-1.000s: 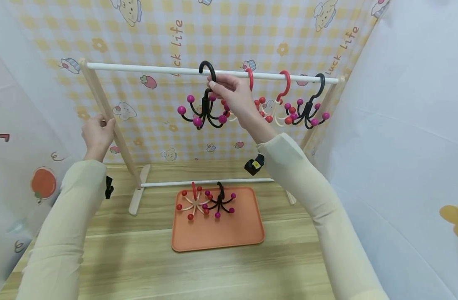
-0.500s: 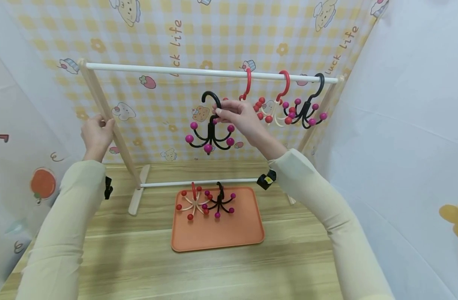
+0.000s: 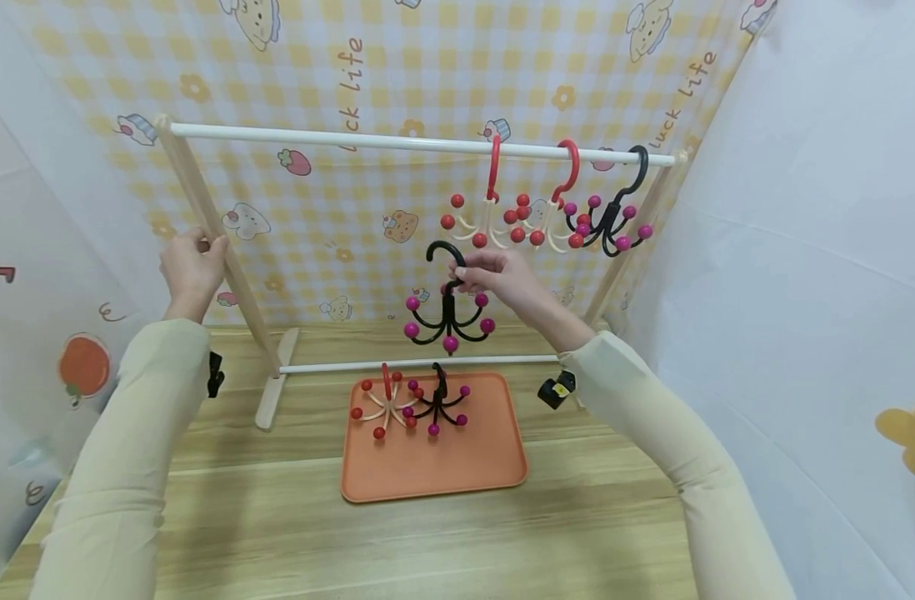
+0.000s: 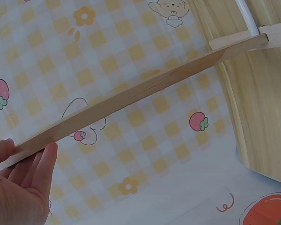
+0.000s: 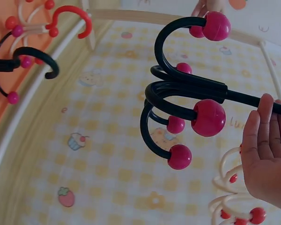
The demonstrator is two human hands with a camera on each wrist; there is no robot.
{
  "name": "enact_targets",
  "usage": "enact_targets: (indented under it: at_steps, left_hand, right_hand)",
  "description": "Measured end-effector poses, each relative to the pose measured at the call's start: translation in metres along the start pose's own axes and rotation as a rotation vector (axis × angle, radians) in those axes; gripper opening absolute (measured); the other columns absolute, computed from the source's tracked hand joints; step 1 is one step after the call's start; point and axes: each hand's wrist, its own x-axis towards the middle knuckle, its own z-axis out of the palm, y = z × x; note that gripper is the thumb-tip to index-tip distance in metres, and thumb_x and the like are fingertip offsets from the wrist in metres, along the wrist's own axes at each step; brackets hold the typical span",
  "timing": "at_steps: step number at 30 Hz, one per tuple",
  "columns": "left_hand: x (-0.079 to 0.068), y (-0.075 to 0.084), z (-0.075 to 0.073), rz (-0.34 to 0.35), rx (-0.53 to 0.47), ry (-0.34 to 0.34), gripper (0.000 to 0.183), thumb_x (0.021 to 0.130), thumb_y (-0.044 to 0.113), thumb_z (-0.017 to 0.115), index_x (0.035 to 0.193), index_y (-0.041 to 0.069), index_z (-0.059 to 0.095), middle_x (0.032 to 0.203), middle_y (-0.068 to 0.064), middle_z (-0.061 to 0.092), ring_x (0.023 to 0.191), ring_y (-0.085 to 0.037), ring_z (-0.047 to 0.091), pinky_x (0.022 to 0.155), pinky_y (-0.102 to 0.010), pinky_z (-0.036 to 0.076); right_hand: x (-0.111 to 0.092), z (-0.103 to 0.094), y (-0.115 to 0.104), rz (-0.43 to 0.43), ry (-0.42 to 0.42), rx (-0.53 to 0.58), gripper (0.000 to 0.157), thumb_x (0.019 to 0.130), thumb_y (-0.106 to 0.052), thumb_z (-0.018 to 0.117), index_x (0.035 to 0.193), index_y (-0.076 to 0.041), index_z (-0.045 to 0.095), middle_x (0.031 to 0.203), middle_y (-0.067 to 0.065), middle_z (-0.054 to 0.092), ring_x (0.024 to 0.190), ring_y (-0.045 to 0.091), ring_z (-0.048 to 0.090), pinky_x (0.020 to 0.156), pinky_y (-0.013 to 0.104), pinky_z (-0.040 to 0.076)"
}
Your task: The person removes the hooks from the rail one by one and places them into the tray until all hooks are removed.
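Note:
My right hand (image 3: 502,279) pinches the neck of a black multi-arm hook hanger (image 3: 448,308) with magenta ball tips, its curved hook pointing up. This hanger hangs below the white top rod (image 3: 315,137), apart from it and above the tray's back edge. In the right wrist view the hand (image 5: 271,145) has its fingers at the black stem. My left hand (image 3: 192,271) grips the left wooden post (image 3: 217,225) of the rack. The left wrist view shows thumb and fingers around that post (image 4: 131,96).
Two cream hangers with red hooks (image 3: 495,171) and a black hanger (image 3: 612,212) hang at the rod's right. An orange tray (image 3: 435,471) on the wooden table holds a cream-and-red hanger (image 3: 388,404) and another black one (image 3: 438,404). A low white bar (image 3: 330,367) runs behind the tray.
My right hand has lifted the black hanger off the top rod and carried it down and slightly right. The left hand stays on the post.

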Motion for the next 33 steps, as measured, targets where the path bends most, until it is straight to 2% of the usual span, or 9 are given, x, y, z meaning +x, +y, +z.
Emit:
enact_targets:
  at_steps: [6,12,17,19,22,28,33]
  left_hand:
    - [0.001,0.000,0.000,0.007,0.007,0.001,0.035,0.092,0.027,0.040,0.090,-0.007,0.049,0.110,-0.029,0.052,0.107,-0.043,0.043,0.094,-0.048,0.025]
    - [0.000,0.001,0.000,0.021,0.008,0.003,0.034,0.092,0.026,0.041,0.087,-0.007,0.048,0.109,-0.030,0.052,0.108,-0.043,0.042,0.094,-0.048,0.024]
    - [0.000,0.001,0.000,0.016,0.002,-0.007,0.035,0.092,0.027,0.041,0.088,-0.007,0.048,0.111,-0.030,0.051,0.110,-0.043,0.041,0.096,-0.048,0.021]
    - [-0.001,0.001,0.000,0.012,-0.001,-0.012,0.035,0.093,0.027,0.041,0.089,-0.007,0.048,0.111,-0.030,0.051,0.110,-0.043,0.041,0.096,-0.047,0.021]
    - [-0.001,0.001,-0.001,0.008,-0.001,-0.016,0.035,0.093,0.027,0.041,0.088,-0.007,0.048,0.112,-0.030,0.050,0.110,-0.043,0.041,0.097,-0.048,0.020]
    - [-0.001,0.001,-0.001,0.009,0.009,-0.014,0.034,0.093,0.027,0.041,0.087,-0.006,0.047,0.111,-0.030,0.051,0.109,-0.043,0.042,0.096,-0.048,0.022]
    - [-0.001,0.002,-0.001,0.010,0.012,-0.011,0.034,0.093,0.027,0.041,0.086,-0.006,0.047,0.110,-0.030,0.051,0.109,-0.043,0.042,0.095,-0.048,0.023]
  right_hand:
    - [-0.011,-0.007,0.024,0.076,-0.001,-0.021,0.024,0.086,-0.013,0.056,0.104,0.003,0.059,0.098,0.014,0.063,0.084,0.026,0.060,0.081,0.035,0.043]
    - [-0.021,-0.010,0.048,0.123,0.021,0.013,0.026,0.085,-0.013,0.057,0.104,0.006,0.057,0.099,0.014,0.063,0.087,0.033,0.059,0.079,0.035,0.045]
    - [-0.030,-0.011,0.065,0.205,0.054,-0.001,0.029,0.085,-0.018,0.058,0.106,0.002,0.058,0.097,0.010,0.064,0.083,0.022,0.060,0.085,0.037,0.040]
    - [-0.034,-0.011,0.072,0.230,0.061,-0.022,0.028,0.085,-0.020,0.059,0.106,-0.001,0.058,0.095,0.010,0.064,0.084,0.022,0.060,0.086,0.039,0.039]
    - [-0.039,-0.011,0.083,0.256,0.071,-0.025,0.029,0.085,-0.021,0.058,0.106,0.000,0.058,0.096,0.011,0.064,0.088,0.026,0.059,0.086,0.039,0.039]
    - [-0.046,-0.009,0.104,0.271,0.124,0.037,0.031,0.086,-0.013,0.056,0.108,0.009,0.053,0.101,0.023,0.059,0.091,0.035,0.057,0.079,0.035,0.045]
    - [-0.050,-0.009,0.124,0.323,0.159,0.027,0.035,0.085,-0.014,0.058,0.110,0.009,0.052,0.101,0.019,0.060,0.091,0.035,0.057,0.083,0.040,0.043]
